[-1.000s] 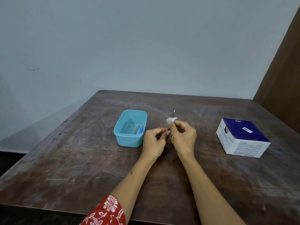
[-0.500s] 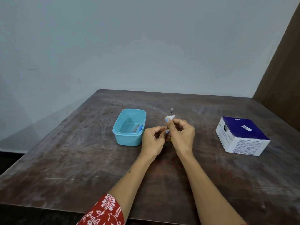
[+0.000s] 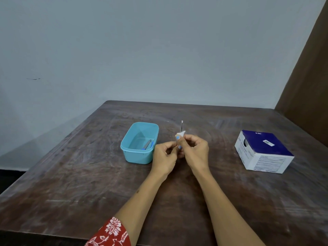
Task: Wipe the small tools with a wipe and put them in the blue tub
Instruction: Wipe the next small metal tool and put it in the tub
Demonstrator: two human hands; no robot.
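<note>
Both hands raised together over mid-surface (image 3: 71, 174). Right hand (image 3: 196, 153) pinching white wipe (image 3: 180, 134) around thin metal tool (image 3: 181, 126), tip standing upright above wipe. Left hand (image 3: 164, 157) curled, fingertips meeting right hand at tool's lower end; exact hold there hidden. Blue tub (image 3: 140, 155) just left of hands, on surface, containing a grey tool with blue handle (image 3: 148, 144) along its right wall. White and navy box (image 3: 262, 151) well apart to right. Red floral sleeve (image 3: 110, 233) at lower edge.
</note>
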